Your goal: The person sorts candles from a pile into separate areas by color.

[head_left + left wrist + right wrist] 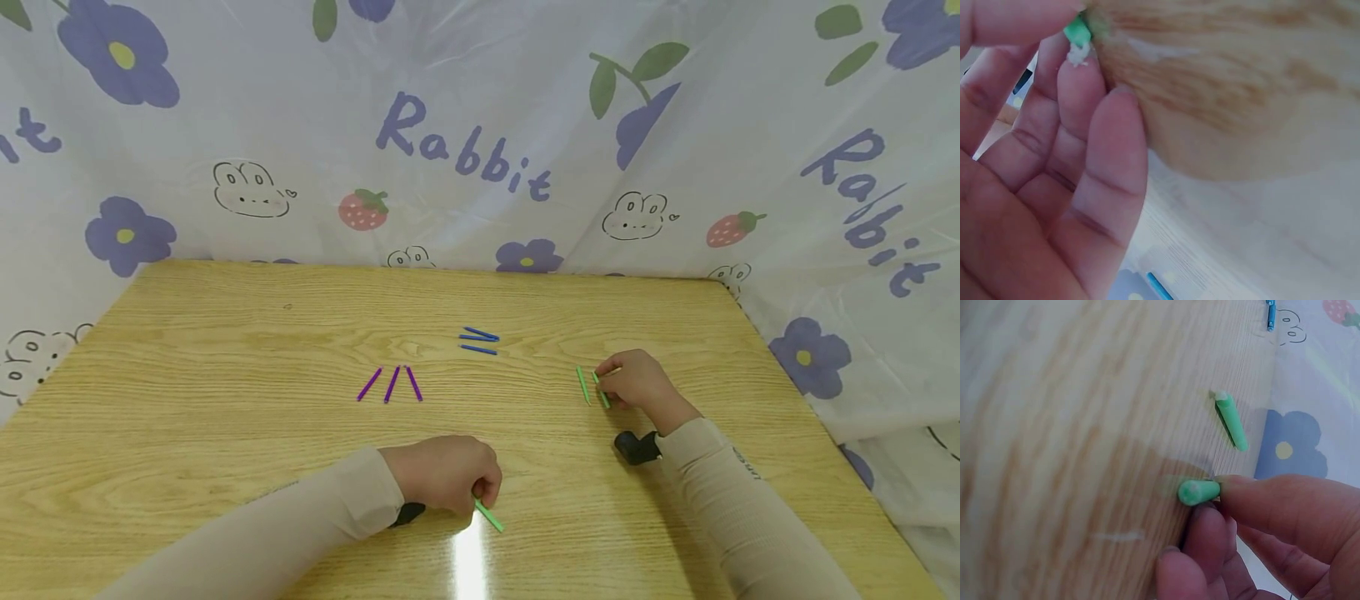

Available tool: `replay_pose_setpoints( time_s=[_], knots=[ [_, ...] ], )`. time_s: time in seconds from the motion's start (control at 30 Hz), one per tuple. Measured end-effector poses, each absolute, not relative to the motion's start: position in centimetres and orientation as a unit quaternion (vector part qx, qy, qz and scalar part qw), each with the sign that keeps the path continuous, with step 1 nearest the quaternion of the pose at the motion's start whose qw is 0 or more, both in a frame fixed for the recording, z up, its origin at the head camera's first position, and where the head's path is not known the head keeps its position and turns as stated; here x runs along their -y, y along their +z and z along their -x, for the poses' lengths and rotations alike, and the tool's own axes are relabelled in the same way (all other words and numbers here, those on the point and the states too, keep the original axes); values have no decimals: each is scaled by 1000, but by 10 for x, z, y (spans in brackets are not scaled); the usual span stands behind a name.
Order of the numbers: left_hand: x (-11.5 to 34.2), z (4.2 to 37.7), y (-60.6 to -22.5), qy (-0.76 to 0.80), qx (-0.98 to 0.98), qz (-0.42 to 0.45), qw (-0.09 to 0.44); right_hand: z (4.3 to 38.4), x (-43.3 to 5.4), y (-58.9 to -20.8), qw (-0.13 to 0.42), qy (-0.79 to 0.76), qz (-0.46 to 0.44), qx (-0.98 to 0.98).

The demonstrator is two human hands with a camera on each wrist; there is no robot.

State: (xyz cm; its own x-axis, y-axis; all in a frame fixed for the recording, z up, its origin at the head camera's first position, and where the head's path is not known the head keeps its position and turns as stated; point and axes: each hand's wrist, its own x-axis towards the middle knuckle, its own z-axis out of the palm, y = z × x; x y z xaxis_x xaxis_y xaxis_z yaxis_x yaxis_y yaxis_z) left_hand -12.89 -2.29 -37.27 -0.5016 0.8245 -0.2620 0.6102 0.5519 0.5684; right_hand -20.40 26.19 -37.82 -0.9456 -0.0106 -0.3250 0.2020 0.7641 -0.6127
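Near the front of the table my left hand (448, 475) pinches a short thin green stick (490, 516), which slants out from under the fingers. Its green end (1077, 30) shows between thumb and fingertips in the left wrist view, with a frayed white bit beside it. To the right, my right hand (637, 383) holds another green stick (602, 390) between thumb and fingers, close over the wood; its round end (1192, 492) faces the right wrist camera. A third green stick (582, 385) lies just left of that hand.
Three purple sticks (392, 384) lie fanned out left of centre on the wooden table (225, 358). Farther back are three blue sticks (478, 350), two of them meeting at one end. A printed rabbit curtain (465, 217) hangs behind the table's back edge.
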Motion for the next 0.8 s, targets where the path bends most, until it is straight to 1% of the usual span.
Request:
replay_pose_setpoints(
  time_s=[0.43, 0.8],
  knots=[
    [24, 130, -373, 235, -840, -411, 266, 205, -262, -379, 154, -341, -52, -926],
    [29, 135, -371, 312, -825, -408, 234, 205, -262, -378, 156, -341, -53, -925]
  ],
)
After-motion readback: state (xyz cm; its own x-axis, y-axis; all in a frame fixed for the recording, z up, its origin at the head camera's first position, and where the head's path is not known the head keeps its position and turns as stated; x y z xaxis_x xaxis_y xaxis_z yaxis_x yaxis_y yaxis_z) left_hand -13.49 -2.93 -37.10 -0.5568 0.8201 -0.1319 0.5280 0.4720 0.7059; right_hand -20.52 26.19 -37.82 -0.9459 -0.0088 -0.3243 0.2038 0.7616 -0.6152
